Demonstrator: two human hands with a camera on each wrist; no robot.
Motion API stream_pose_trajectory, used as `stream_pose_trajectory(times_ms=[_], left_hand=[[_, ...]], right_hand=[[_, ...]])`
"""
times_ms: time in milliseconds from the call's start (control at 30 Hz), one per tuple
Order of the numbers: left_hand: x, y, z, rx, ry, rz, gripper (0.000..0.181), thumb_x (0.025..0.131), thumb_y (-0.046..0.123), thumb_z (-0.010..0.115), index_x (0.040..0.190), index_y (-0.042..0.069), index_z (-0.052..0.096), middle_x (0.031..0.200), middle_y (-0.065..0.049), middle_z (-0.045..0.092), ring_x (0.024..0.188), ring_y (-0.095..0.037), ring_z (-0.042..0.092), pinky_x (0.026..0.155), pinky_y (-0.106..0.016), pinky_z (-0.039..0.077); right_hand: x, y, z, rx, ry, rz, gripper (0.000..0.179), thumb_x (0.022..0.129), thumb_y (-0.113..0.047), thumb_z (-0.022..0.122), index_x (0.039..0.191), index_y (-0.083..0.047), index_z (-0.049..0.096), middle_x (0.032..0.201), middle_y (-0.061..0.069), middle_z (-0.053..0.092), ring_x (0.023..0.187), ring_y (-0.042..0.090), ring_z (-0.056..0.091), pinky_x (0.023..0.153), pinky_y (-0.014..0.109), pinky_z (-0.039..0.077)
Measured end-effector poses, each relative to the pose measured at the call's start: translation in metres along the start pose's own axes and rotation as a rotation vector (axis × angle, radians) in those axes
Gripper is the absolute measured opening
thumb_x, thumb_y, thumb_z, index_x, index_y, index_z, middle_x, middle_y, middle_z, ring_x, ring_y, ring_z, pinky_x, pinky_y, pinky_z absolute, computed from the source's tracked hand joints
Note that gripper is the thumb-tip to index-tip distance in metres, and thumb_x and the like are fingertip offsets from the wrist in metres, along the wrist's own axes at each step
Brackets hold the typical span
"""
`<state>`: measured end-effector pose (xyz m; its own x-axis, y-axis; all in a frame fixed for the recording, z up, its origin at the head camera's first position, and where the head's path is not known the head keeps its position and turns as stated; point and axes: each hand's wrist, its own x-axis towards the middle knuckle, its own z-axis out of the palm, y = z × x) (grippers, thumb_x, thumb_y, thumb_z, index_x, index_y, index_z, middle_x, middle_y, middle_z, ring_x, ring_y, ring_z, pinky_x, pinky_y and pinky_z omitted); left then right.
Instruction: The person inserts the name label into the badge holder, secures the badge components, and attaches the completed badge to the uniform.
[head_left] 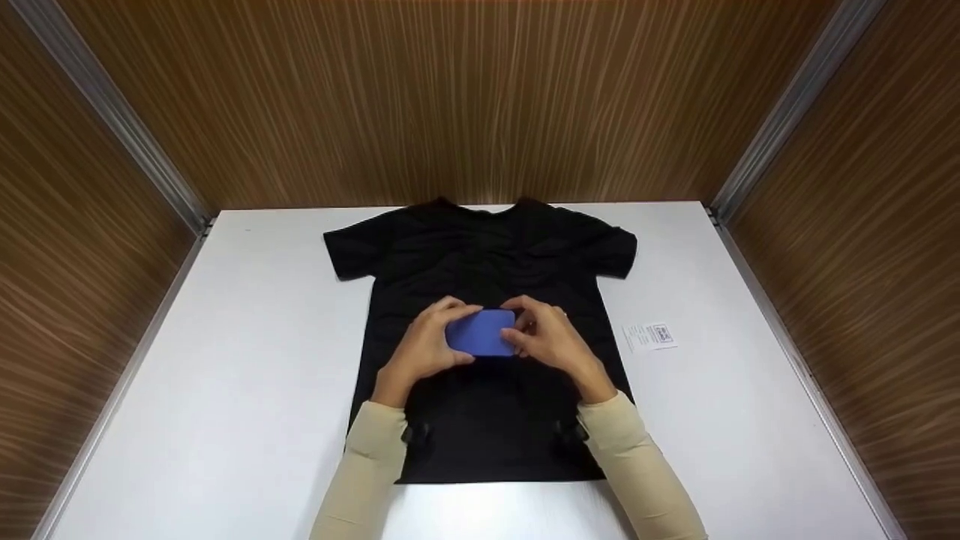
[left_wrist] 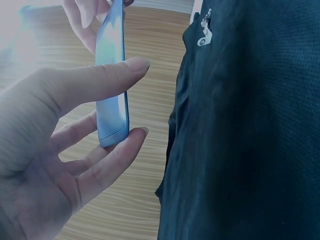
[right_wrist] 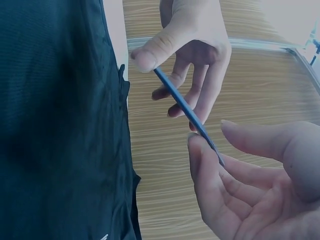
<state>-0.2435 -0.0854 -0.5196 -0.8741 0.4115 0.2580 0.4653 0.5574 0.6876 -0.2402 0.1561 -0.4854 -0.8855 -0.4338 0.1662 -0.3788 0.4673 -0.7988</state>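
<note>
A flat blue rectangular case (head_left: 482, 332) with rounded corners is held in the air over a black T-shirt (head_left: 480, 442). My left hand (head_left: 431, 341) grips its left side, thumb on the lower edge and a finger on the upper. The left wrist view shows the case (left_wrist: 111, 117) edge-on, with a thin seam near one end. At its other end, my right hand (head_left: 551, 337) has curled fingers round the edge. In the right wrist view the right hand's (right_wrist: 250, 190) fingertips touch the case (right_wrist: 182, 102), while its thumb looks apart from it.
The T-shirt lies spread on a white table (head_left: 247, 360), collar toward the back wall. A small printed white card (head_left: 649, 337) lies right of the shirt. Wood-grain panels (head_left: 480, 97) enclose the table at back and sides. A small silvery detail (left_wrist: 204, 32) shows on the shirt.
</note>
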Motion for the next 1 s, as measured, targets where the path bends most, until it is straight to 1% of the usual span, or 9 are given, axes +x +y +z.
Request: stream_pose_trajectory(times_ms=[167, 267, 333, 433, 500, 567, 700, 800, 1000], left_hand=[[0.000, -0.001, 0.001, -0.010, 0.010, -0.002, 0.073, 0.071, 0.013, 0.095, 0.138, 0.013, 0.067, 0.128, -0.011, 0.063, 0.118, -0.031, 0.062, 0.103, -0.052, 0.052], [0.000, -0.001, 0.002, -0.046, 0.004, -0.005, 0.073, 0.072, 0.012, 0.095, 0.139, 0.012, 0.066, 0.128, -0.012, 0.062, 0.118, -0.032, 0.061, 0.104, -0.053, 0.051], [-0.001, -0.001, 0.002, -0.077, 0.000, -0.008, 0.073, 0.072, 0.011, 0.094, 0.139, 0.013, 0.065, 0.127, -0.012, 0.062, 0.117, -0.032, 0.060, 0.105, -0.053, 0.050], [-0.001, -0.002, 0.000, -0.106, -0.009, -0.007, 0.072, 0.074, 0.014, 0.093, 0.140, 0.013, 0.065, 0.124, -0.013, 0.062, 0.114, -0.031, 0.060, 0.105, -0.051, 0.050], [-0.001, -0.003, -0.001, -0.112, -0.008, 0.002, 0.067, 0.078, 0.016, 0.091, 0.140, 0.014, 0.065, 0.123, -0.013, 0.063, 0.110, -0.029, 0.060, 0.102, -0.047, 0.051], [-0.001, -0.005, -0.004, -0.113, -0.005, 0.009, 0.059, 0.084, 0.017, 0.087, 0.139, 0.014, 0.066, 0.122, -0.012, 0.064, 0.105, -0.026, 0.060, 0.095, -0.042, 0.053], [-0.002, -0.006, -0.007, -0.152, 0.010, 0.010, 0.044, 0.092, 0.010, 0.077, 0.135, 0.014, 0.069, 0.119, -0.010, 0.067, 0.094, -0.021, 0.060, 0.084, -0.035, 0.055], [-0.003, -0.006, -0.009, -0.177, 0.019, 0.004, 0.040, 0.093, 0.006, 0.075, 0.132, 0.014, 0.071, 0.117, -0.010, 0.069, 0.092, -0.020, 0.062, 0.082, -0.034, 0.056], [-0.004, -0.004, -0.009, -0.172, 0.016, 0.000, 0.039, 0.092, 0.006, 0.076, 0.130, 0.013, 0.072, 0.117, -0.010, 0.070, 0.090, -0.020, 0.063, 0.080, -0.033, 0.057]], right_hand=[[0.002, 0.004, 0.002, -0.002, 0.007, -0.007, 0.035, 0.093, -0.001, 0.073, 0.126, 0.001, 0.065, 0.083, 0.020, 0.073, 0.063, 0.026, 0.073, 0.055, 0.025, 0.059], [0.002, 0.005, 0.001, -0.001, 0.020, -0.004, 0.033, 0.092, 0.001, 0.073, 0.125, 0.001, 0.066, 0.083, 0.020, 0.071, 0.064, 0.027, 0.072, 0.055, 0.025, 0.059], [0.001, 0.005, 0.001, 0.005, 0.026, -0.003, 0.033, 0.092, 0.003, 0.072, 0.124, 0.001, 0.066, 0.083, 0.020, 0.071, 0.065, 0.031, 0.072, 0.056, 0.024, 0.059], [0.000, 0.005, -0.001, 0.012, 0.038, -0.009, 0.033, 0.091, 0.004, 0.072, 0.123, 0.002, 0.066, 0.083, 0.021, 0.071, 0.064, 0.032, 0.071, 0.055, 0.024, 0.058], [-0.001, 0.005, -0.002, 0.015, 0.044, -0.006, 0.033, 0.091, 0.005, 0.072, 0.123, 0.002, 0.066, 0.083, 0.021, 0.071, 0.064, 0.030, 0.071, 0.056, 0.024, 0.058], [-0.001, 0.005, -0.003, 0.009, 0.047, -0.001, 0.032, 0.091, 0.005, 0.072, 0.123, 0.002, 0.066, 0.083, 0.020, 0.070, 0.065, 0.025, 0.070, 0.056, 0.025, 0.058], [0.000, 0.006, -0.004, -0.015, 0.036, 0.021, 0.033, 0.091, 0.004, 0.072, 0.123, 0.000, 0.065, 0.083, 0.017, 0.070, 0.064, 0.019, 0.068, 0.056, 0.025, 0.058], [0.001, 0.006, -0.003, -0.029, 0.028, 0.025, 0.032, 0.092, 0.003, 0.072, 0.123, 0.000, 0.065, 0.081, 0.017, 0.070, 0.063, 0.017, 0.067, 0.056, 0.025, 0.057], [0.001, 0.007, 0.000, -0.037, 0.030, 0.044, 0.029, 0.093, -0.003, 0.074, 0.121, -0.001, 0.067, 0.079, 0.015, 0.071, 0.062, 0.014, 0.065, 0.055, 0.024, 0.057]])
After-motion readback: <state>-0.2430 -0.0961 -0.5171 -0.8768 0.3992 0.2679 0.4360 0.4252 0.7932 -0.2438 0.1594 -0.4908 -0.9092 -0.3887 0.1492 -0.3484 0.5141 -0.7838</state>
